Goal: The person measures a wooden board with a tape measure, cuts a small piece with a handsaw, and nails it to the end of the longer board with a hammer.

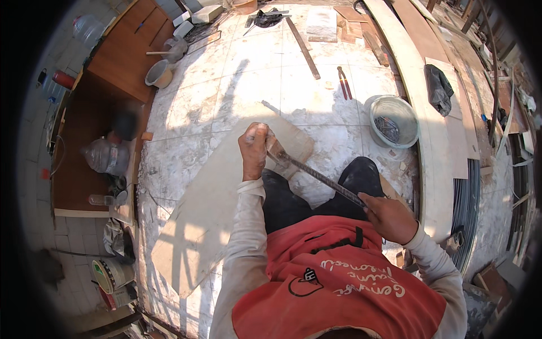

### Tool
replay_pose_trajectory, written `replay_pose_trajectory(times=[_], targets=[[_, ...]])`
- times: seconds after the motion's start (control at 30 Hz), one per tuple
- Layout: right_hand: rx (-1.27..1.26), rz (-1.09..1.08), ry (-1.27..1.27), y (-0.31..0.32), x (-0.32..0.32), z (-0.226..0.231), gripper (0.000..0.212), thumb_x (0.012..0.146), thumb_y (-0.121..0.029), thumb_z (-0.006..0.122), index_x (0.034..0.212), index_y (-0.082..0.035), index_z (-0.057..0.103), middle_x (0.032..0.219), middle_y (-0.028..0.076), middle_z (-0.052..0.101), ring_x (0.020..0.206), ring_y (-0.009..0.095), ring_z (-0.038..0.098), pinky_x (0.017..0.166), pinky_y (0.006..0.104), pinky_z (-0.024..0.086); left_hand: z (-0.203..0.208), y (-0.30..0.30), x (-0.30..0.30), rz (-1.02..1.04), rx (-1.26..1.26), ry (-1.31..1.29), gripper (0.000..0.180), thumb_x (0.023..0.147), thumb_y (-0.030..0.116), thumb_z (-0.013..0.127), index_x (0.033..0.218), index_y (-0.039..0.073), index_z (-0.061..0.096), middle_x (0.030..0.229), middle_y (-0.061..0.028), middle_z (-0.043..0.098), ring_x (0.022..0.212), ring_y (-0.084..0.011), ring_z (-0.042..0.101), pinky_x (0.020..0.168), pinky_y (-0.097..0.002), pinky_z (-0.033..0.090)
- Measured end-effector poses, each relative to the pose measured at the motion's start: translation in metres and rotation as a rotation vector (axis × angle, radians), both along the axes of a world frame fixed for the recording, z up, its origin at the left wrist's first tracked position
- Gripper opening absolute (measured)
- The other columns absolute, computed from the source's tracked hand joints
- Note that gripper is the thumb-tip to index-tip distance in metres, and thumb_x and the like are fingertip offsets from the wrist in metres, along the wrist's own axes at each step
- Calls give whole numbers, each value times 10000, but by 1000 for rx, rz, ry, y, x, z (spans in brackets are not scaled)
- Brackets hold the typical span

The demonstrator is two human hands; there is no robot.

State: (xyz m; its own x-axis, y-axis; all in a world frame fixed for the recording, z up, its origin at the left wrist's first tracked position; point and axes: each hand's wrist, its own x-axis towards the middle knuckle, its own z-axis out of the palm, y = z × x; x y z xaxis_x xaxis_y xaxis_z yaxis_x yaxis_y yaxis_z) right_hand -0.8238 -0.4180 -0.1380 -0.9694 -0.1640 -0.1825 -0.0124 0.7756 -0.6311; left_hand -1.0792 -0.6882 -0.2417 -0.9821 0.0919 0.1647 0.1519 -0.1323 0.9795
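Note:
My right hand (390, 218) is closed around the near end of a ribbed metal bar (323, 179), which slants up and left over my knees. Its far end meets a wider, brownish head-like piece (275, 148) right beside my left hand (253, 148). That dusty left hand is closed in a fist; whatever its fingers hold is hidden. Beneath both hands a large pale board (206, 195) lies flat on the whitish, dusty tiled floor, its far corner past the left hand.
A bucket (416, 135) with nail-like metal pieces stands to the right, with red-handled pincers (344, 83) beyond it. Farther off lies a wooden strip (302, 48). Long planks (432, 186) run along the right side. A brown cabinet (124, 53) and a small pail (160, 74) are at left.

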Motion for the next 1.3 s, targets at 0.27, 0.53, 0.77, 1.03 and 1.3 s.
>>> replay_pose_trajectory(times=[0.27, 0.53, 0.77, 1.03, 1.3], targets=[[-53, 33, 34, -3, -3, 6, 392, 940, -134, 597, 1306, 0, 560, 917, 213, 687, 801, 397, 669, 703, 467, 521, -7, -20, -9, 23, 87, -37, 370, 989, 312, 568, 808, -4, 637, 752, -98, 632, 675, -159, 571, 623, -286, 443], [117, 15, 109, -41, -20, -3, 382, 943, -207, 632, 1264, -7, 575, 874, 183, 687, 757, 354, 684, 640, 440, 538, 23, -69, -11, 97, -275, 107, 336, 938, 269, 636, 741, -3, 630, 797, -80, 664, 747, -180, 604, 683, -326, 477], [255, 97, 74, -58, -32, 25, 422, 962, -248, 599, 1315, -28, 530, 779, 150, 660, 652, 339, 667, 534, 445, 516, 6, -74, -14, 249, -805, 388, 175, 796, 148, 738, 735, 26, 628, 783, -113, 648, 731, -292, 625, 689, -366, 496], [395, 297, -33, -70, -73, 54, 580, 936, -401, 614, 1396, -79, 471, 634, 85, 646, 494, 292, 626, 389, 425, 429, 4, -100, -38, 359, -652, 333, 116, 741, 69, 692, 677, 11, 614, 734, -106, 640, 614, -246, 614, 574, -323, 484], [175, 257, -318, -88, -140, -4, 560, 910, -426, 612, 1344, -105, 462, 870, 150, 680, 744, 386, 675, 611, 476, 507, -61, -155, -104, 319, -405, 23, 89, 775, -9, 587, 713, -60, 624, 740, -87, 661, 638, -117, 586, 597, -276, 467]])
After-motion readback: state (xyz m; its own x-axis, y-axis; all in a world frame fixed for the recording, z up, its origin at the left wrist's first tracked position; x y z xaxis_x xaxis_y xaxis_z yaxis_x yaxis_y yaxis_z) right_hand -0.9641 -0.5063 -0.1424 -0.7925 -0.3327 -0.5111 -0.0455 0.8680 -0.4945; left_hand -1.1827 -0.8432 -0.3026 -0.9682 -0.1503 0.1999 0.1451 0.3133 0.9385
